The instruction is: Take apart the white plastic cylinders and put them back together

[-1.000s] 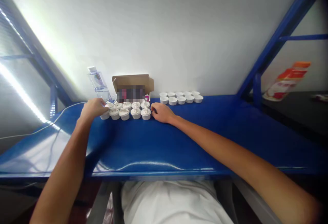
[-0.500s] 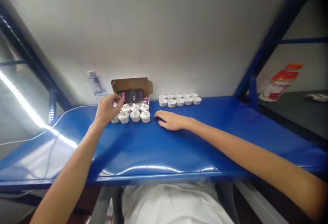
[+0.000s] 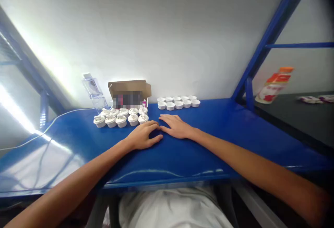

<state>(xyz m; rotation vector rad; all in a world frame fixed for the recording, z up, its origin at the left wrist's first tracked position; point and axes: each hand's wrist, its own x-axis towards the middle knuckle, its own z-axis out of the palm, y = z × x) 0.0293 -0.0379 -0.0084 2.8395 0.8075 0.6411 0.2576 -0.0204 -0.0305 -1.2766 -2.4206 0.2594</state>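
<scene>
My left hand [image 3: 143, 137] rests on the blue table [image 3: 208, 141], fingers curled loosely with nothing visible in them. Its fingertips touch those of my right hand [image 3: 175, 126], which lies flat and open on the table. Just beyond both hands stands a cluster of several small white capped parts [image 3: 120, 116] in two rows. A second group of small white cups [image 3: 177, 102] sits farther back, near the wall.
An open cardboard box [image 3: 129, 92] stands behind the white parts against the wall, with a clear plastic bottle [image 3: 94, 89] to its left. A white cable [image 3: 65, 116] runs across the table's left side. Blue frame posts [image 3: 261, 50] rise at right; an orange-and-white bottle [image 3: 273, 84] stands beyond.
My left hand left the white parts at the back left and came down to the table's middle beside my right hand. My right hand flattened and drew slightly back from the cluster.
</scene>
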